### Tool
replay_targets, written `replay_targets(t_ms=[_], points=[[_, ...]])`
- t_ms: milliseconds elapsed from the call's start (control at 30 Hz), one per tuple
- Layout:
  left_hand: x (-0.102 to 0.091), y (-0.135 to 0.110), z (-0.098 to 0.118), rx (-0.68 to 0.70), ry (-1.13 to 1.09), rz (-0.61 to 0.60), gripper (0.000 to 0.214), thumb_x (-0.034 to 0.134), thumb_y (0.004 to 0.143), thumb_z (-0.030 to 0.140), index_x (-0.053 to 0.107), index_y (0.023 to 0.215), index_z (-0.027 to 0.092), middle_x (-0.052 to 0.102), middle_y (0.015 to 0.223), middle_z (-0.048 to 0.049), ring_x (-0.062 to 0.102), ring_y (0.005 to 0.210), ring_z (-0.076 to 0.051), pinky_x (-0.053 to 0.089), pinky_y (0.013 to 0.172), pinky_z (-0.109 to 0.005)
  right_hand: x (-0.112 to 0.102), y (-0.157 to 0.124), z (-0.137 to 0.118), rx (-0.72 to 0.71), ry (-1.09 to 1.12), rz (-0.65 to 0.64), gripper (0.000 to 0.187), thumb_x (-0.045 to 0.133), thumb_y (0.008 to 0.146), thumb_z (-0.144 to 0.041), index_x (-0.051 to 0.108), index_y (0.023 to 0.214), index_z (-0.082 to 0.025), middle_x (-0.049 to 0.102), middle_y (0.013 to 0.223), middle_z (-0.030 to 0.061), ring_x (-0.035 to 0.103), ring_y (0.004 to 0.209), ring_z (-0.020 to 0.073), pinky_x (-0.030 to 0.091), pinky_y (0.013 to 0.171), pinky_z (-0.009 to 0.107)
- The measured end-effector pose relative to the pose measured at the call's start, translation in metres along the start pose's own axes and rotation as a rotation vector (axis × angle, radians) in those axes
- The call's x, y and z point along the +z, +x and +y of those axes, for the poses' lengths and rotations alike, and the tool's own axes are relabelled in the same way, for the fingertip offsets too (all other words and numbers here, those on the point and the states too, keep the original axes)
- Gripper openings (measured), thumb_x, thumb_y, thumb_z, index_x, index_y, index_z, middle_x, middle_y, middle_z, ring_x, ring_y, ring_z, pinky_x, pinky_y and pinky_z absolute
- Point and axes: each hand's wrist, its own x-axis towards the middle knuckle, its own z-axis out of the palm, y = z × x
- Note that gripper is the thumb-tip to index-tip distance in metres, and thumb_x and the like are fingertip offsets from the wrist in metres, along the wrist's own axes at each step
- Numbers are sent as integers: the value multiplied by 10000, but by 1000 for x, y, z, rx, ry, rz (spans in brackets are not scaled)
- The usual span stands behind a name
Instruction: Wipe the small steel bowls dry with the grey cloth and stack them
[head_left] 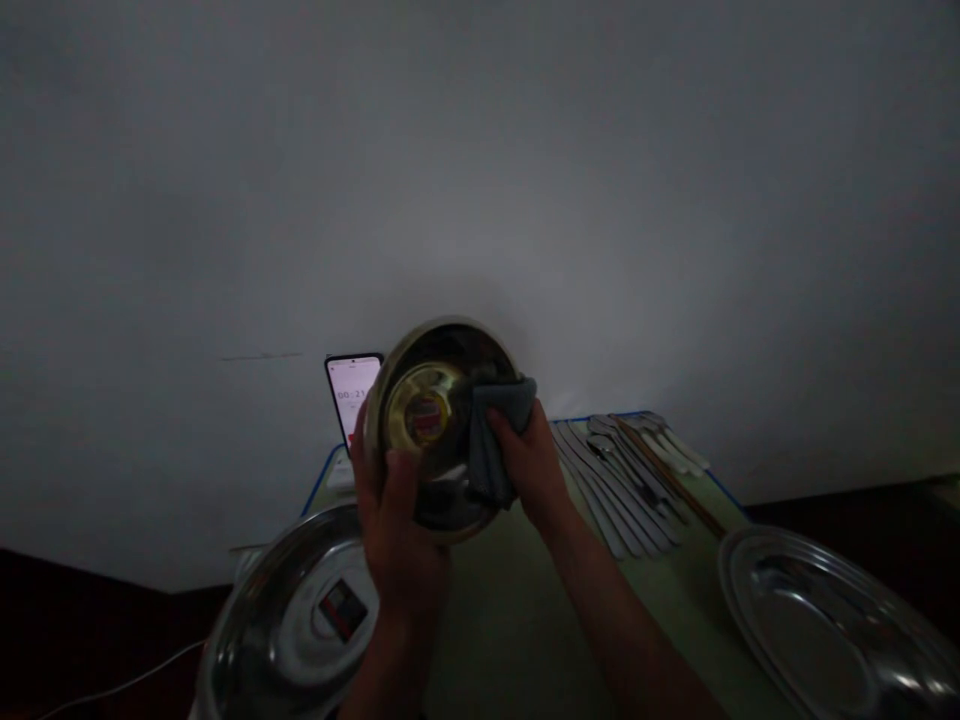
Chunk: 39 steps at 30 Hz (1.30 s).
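Observation:
My left hand (394,530) grips the rim of a steel bowl (439,420) and holds it up, tilted so its inside faces me. A round sticker shows at the bowl's bottom. My right hand (529,465) is closed on a grey cloth (491,440) pressed against the bowl's inner right side and folded over its rim. Both hands are raised above the table (510,610).
A second steel bowl (300,610) with a label sits at the front left. An oval steel tray (832,630) lies at the front right. Several spoons and knives (630,465) lie in a row at the back right. A lit phone (354,395) leans against the wall.

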Motion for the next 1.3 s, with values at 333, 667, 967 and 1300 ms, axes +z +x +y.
replay_targets(t_ms=[333, 667, 967, 1300], points=[[-8, 8, 12, -62, 110, -261, 493, 619, 771, 302, 479, 1244, 287, 633, 1223, -27, 591, 1149, -244, 491, 953, -368, -48, 17, -9, -207, -299, -28, 327, 626, 734, -315, 507, 1012, -191, 632, 977, 77, 588, 895, 227, 465, 804, 381], [-28, 28, 1, -41, 730, -638, 338, 586, 806, 372, 586, 1091, 191, 711, 1033, -123, 669, 939, -291, 500, 804, -414, -59, 16, -25, -662, -619, -284, 272, 478, 709, -21, 538, 889, -217, 596, 918, 43, 530, 874, 194, 426, 782, 327], [-30, 28, -2, 49, 918, -698, 432, 462, 818, 217, 576, 1233, 182, 718, 1050, -126, 663, 969, -305, 472, 845, -429, -44, 11, -22, -744, -588, -182, 278, 489, 688, -30, 559, 867, -230, 583, 904, 40, 534, 876, 202, 437, 792, 345], [-33, 33, 7, 74, 441, -311, 372, 625, 815, 434, 668, 1122, 226, 682, 1200, -54, 569, 1190, -284, 394, 1063, -454, -15, 9, 4, -127, -26, 249, 367, 568, 811, -506, 515, 1008, -202, 644, 922, 59, 595, 874, 200, 490, 754, 330]])
